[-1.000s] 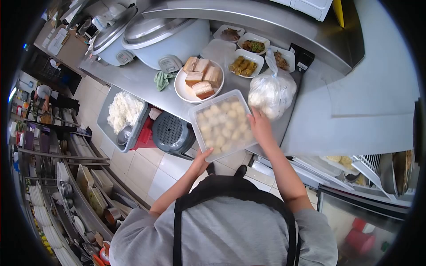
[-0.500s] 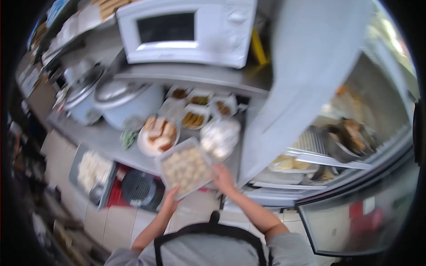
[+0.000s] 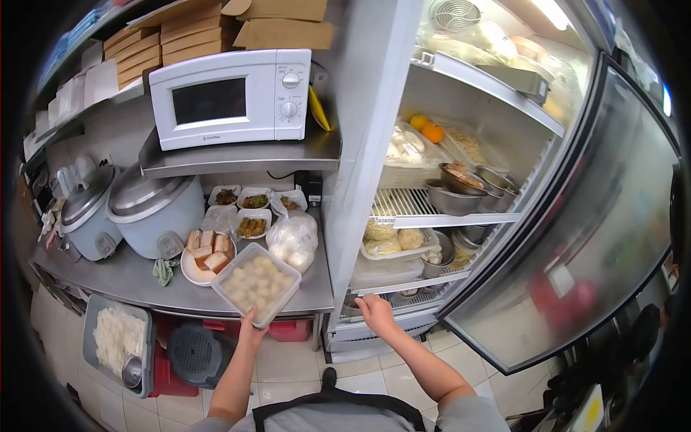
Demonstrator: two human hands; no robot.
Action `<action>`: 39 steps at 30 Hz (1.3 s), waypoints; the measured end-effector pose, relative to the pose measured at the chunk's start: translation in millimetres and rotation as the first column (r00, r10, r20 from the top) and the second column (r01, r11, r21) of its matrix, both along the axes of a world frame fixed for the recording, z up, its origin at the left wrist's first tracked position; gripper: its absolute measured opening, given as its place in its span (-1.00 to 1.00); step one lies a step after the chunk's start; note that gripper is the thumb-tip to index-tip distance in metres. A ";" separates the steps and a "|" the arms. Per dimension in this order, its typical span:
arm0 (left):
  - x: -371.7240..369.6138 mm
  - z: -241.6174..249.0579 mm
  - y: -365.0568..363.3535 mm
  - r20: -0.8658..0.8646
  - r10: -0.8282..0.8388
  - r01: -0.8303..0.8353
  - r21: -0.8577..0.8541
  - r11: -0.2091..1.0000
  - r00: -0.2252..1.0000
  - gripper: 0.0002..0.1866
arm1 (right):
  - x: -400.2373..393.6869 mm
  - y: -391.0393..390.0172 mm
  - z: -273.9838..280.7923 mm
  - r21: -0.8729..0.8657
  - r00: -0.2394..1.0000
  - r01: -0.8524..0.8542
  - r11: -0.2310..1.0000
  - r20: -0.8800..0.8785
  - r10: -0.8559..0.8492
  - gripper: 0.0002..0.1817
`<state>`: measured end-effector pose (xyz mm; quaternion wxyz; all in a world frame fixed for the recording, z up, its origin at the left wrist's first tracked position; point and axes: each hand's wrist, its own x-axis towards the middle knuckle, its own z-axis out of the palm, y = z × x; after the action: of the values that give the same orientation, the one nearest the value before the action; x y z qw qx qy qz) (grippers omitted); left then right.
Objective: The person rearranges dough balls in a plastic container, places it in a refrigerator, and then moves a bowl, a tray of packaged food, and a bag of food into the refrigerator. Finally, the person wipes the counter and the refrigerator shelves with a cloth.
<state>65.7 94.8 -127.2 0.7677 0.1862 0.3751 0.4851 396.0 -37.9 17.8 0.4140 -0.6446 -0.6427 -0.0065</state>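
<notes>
My left hand (image 3: 250, 331) grips the near edge of a square plastic container (image 3: 282, 302) with pale round balls (image 3: 257, 279) in it. The container is tilted and overlaps the front of the steel counter. Just left of it is a white bowl (image 3: 193, 272) of browned meat chunks (image 3: 211, 252), and behind it a clear bag (image 3: 294, 241) of white round items. My right hand (image 3: 376, 315) is off the container, in front of the fridge's lowest shelf, its fingers curled near a dark metal vessel (image 3: 351, 305). Whether they hold it is hidden.
The fridge door (image 3: 551, 245) stands open at right. Metal bowls (image 3: 455, 196) and food tubs fill the wire shelves. A microwave (image 3: 230, 101) sits above the counter (image 3: 137, 277), with rice cookers (image 3: 158, 216) at left. Below is a grey tub (image 3: 90, 335) of white strips.
My right hand has let go of the container and moved right toward the fridge's low shelf. My left hand still holds the container. The view has turned right, showing more of the fridge.
</notes>
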 end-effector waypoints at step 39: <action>36.4 89.2 -48.8 -0.550 0.815 -0.299 0.758 0.579 0.184 -0.85 | 266.2 -40.0 397.8 0.755 0.993 0.033 0.655 0.049 -0.107 -0.39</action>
<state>102.1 46.0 -38.0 0.1336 0.4334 0.6140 0.6460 662.2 -78.0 415.6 0.6137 -0.4391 -0.5748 -0.3165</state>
